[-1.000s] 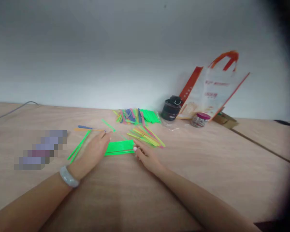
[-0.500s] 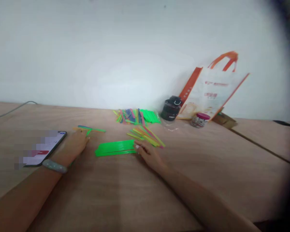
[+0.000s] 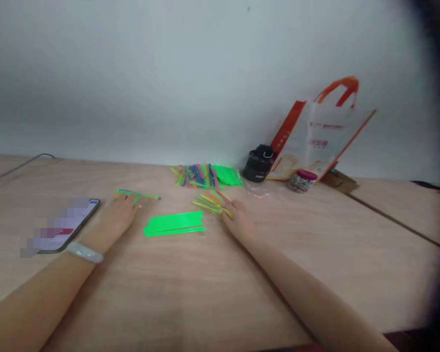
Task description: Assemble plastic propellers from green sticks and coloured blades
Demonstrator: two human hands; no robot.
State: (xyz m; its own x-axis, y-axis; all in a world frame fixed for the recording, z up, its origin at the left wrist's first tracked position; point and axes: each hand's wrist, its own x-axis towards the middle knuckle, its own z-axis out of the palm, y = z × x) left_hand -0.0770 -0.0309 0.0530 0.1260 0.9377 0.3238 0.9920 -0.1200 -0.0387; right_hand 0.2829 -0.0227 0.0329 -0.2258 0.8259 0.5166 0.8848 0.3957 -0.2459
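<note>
Scattering looks likeliest: right hand (image 3: 239,221) fingers rest on mixed sticks (image 3: 209,201), grip impossible to tell; left hand (image 3: 119,217) lies flat, empty, by loose sticks (image 3: 143,196); either dragging sideways could muddle the green stack (image 3: 174,224) between them on the counter (image 3: 205,293).

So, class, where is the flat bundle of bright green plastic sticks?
In the head view the bundle of bright green sticks lies on the wooden table, left of centre, between the left hand and right hand.
</note>
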